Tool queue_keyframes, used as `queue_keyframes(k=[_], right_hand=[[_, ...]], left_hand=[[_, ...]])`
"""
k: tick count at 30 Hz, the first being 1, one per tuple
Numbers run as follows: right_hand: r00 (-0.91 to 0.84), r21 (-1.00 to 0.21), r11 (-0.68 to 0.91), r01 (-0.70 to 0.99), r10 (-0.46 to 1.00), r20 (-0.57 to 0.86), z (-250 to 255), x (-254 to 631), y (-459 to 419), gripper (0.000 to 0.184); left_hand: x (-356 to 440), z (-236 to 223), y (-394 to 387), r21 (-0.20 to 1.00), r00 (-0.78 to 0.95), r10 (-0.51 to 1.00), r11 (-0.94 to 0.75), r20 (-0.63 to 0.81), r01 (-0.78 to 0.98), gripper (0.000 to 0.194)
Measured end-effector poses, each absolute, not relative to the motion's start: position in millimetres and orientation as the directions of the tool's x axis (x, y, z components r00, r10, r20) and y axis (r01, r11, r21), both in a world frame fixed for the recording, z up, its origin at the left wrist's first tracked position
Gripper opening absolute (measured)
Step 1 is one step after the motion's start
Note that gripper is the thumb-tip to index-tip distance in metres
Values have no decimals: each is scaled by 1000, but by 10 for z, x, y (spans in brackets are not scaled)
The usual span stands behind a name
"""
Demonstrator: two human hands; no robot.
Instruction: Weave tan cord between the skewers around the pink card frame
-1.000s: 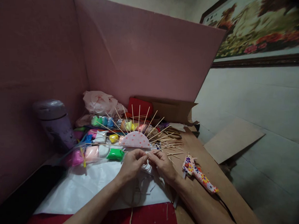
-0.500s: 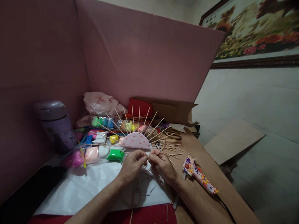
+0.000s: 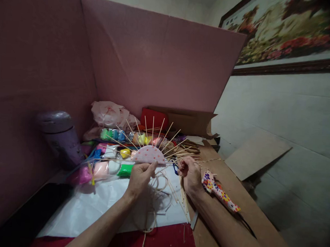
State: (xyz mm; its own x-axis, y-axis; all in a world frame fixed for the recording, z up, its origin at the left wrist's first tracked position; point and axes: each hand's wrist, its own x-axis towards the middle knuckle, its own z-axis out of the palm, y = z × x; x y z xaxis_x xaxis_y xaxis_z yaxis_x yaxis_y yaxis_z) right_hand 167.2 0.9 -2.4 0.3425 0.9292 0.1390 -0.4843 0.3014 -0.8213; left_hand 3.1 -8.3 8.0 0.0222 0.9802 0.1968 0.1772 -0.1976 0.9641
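In the head view, a half-round piece with red dots (image 3: 149,154) has thin wooden sticks fanning out from its curved edge. My left hand (image 3: 141,176) is just below its straight edge, thumb and fingers pinched on twine. Farther right, my right hand (image 3: 190,175) is closed with curled fingers, and a twine end (image 3: 214,160) sticks out beyond it. Loose loops of the twine (image 3: 160,189) hang between and below my hands over the white sheet (image 3: 95,209). The exact grip points are hidden by my fingers.
A flowered glue gun (image 3: 220,193) with a cord lies right of my right hand. Packets of coloured clay (image 3: 101,168) and a purple bottle (image 3: 63,139) are at left. Loose sticks (image 3: 184,200) lie near my right wrist. Pink panels (image 3: 162,65) stand behind.
My hands were close together, pinching twine below the half-round piece. They have parted: the right hand moved right and turned, the left shifted slightly left. Twine loops and loose sticks now show between them.
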Motion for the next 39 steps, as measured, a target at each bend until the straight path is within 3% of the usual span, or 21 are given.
queue_keyframes(k=[5,9,11,14,18,24,31,39], right_hand=[[493,-793,373,-482,864,106,13,1744,36,17],[447,-831,350,-432,884,140,10,1718,24,16],[373,-862,320,-392,912,169,-9,1685,10,16],[216,-914,253,-318,958,190,-34,1621,-35,18],[43,-964,203,-172,979,198,-42,1541,-129,18],[-79,-963,260,73,964,255,-56,1526,-196,19],[-154,-942,298,155,949,275,-35,1528,-206,29],[-140,-959,268,88,957,254,-102,1530,-154,31]], left_hand=[[-81,85,-25,891,-196,942,-172,274,420,48],[-111,85,-27,693,-163,920,-144,357,707,41],[-93,88,-47,582,-69,860,-281,506,763,29],[-44,101,-94,490,68,698,-566,713,663,13],[44,83,-171,621,166,716,-679,678,392,15],[150,-8,-207,848,233,860,-498,454,183,20],[127,3,-170,875,229,889,-442,396,200,16],[105,-30,-156,854,209,892,-447,402,265,13]])
